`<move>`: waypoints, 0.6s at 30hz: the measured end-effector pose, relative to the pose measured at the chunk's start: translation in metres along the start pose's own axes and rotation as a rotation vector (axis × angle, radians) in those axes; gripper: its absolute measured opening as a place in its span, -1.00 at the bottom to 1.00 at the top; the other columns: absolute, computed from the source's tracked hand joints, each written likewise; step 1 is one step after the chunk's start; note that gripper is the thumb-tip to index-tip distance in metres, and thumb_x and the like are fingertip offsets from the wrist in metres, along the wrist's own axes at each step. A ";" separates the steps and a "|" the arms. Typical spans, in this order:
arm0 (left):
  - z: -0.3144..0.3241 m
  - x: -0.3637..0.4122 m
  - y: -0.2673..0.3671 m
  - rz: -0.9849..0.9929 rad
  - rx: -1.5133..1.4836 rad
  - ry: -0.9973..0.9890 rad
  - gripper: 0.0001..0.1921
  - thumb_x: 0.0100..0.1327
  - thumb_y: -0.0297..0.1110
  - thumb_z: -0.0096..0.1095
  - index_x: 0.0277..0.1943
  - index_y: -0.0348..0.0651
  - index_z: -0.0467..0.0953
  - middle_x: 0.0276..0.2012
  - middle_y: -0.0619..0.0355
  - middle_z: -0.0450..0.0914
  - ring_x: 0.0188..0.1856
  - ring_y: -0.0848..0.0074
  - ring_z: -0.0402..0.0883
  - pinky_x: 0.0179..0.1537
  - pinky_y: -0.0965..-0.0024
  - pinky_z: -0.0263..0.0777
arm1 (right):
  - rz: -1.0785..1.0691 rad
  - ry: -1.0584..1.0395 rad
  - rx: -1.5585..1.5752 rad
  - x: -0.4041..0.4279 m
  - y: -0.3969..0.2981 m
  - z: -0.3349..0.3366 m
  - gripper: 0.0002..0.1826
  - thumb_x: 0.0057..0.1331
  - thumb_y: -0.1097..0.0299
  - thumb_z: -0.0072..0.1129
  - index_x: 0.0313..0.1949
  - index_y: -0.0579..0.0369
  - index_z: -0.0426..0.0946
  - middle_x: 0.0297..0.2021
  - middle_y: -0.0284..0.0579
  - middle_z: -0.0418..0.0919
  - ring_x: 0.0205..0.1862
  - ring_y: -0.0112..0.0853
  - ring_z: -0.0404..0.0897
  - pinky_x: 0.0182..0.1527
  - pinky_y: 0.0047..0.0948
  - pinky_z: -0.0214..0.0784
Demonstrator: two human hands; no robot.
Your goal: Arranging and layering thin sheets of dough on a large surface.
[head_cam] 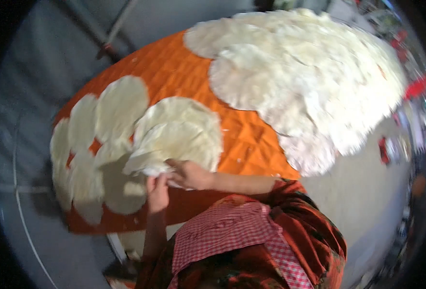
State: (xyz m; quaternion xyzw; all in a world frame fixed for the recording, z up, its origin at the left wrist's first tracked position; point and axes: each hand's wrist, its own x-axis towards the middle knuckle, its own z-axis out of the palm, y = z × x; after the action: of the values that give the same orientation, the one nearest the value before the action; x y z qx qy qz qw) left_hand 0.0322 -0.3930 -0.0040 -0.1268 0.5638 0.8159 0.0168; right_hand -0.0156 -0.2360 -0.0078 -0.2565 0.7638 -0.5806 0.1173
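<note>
My left hand [158,195] pinches the near edge of a thin, pale round flatbread [176,139]. Close beside it, my right hand [195,176] grips the same edge, its fingers bent over the sheet. Around the fingers the flatbread is lifted and creased, partly lying over another pale round. Both lie on an orange quilted cloth [162,77] spread over a table. To the left, several flat rounds [122,108] lie side by side, some overlapping. Blur hides the exact fingertip contact.
A large heap of overlapping flatbreads [306,72] covers the table's far right and reaches its edge. Grey sheeting [36,90] hangs beyond the left side, with a metal pole [120,21] at the back. Blurred red items [417,87] stand at the far right.
</note>
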 end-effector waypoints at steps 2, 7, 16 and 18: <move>-0.019 -0.005 0.003 0.080 0.283 0.100 -0.75 0.19 -0.53 -0.02 -0.04 -0.25 0.35 -0.12 0.12 0.43 -0.09 0.45 0.40 -0.04 0.41 0.28 | 0.009 0.068 0.080 0.005 -0.005 0.015 -0.68 0.23 0.25 -0.04 -0.16 0.26 0.36 -0.42 0.25 0.47 -0.39 0.07 0.47 -0.33 -0.17 0.32; -0.074 -0.006 0.039 -0.001 0.056 0.302 -0.64 0.14 -0.31 -0.01 0.00 -0.24 0.33 -0.13 0.08 0.38 -0.10 0.40 0.38 -0.12 0.39 0.32 | 0.314 0.142 0.529 0.001 -0.020 -0.057 -0.73 0.25 0.33 -0.06 -0.18 0.29 0.36 -0.49 -0.03 0.52 -0.47 -0.34 0.57 -0.51 -0.44 0.40; -0.350 0.019 -0.037 0.290 1.273 -0.115 -0.53 0.09 -0.25 0.06 0.04 -0.30 0.24 -0.01 0.01 0.34 0.05 0.26 0.31 0.00 0.23 0.24 | 0.677 0.661 -0.387 -0.155 0.188 -0.197 -0.85 0.18 0.38 -0.04 -0.42 0.19 0.45 -0.63 -0.19 0.46 -0.61 -0.49 0.47 -0.51 -0.44 0.37; -0.256 0.020 -0.012 -0.219 0.429 0.249 -0.67 0.13 -0.35 0.02 -0.08 -0.37 0.35 -0.13 0.06 0.42 0.01 0.39 0.32 -0.06 0.42 0.27 | 0.673 0.725 -0.336 -0.183 0.180 -0.194 -0.85 0.18 0.38 -0.04 -0.41 0.20 0.45 -0.65 -0.18 0.46 -0.62 -0.48 0.47 -0.52 -0.45 0.36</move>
State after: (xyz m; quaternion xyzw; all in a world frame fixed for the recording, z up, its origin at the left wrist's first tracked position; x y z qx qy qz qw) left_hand 0.0628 -0.6276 -0.1049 -0.2800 0.7044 0.6493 0.0620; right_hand -0.0001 0.0561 -0.1425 0.2055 0.8780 -0.4319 -0.0171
